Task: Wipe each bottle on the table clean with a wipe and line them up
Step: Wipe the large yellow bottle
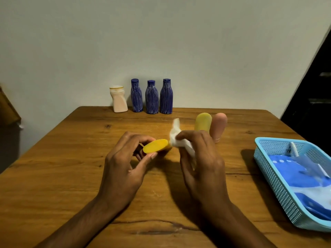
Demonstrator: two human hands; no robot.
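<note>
My left hand [125,161] holds a small yellow bottle [155,145] by its end, tilted above the table's middle. My right hand [200,158] grips a crumpled white wipe [176,135] pressed against the bottle's right side. Along the far edge stand a pale peach bottle [118,99] and three blue bottles [136,95] [151,97] [166,96] in a row. Just behind my right hand a second yellow bottle [203,122] and a pink bottle [218,125] stand side by side.
A light blue plastic basket [274,176] holding a blue and white wipes pack sits at the table's right edge. The wooden table [71,158] runs up to a plain wall. A dark opening is at far right.
</note>
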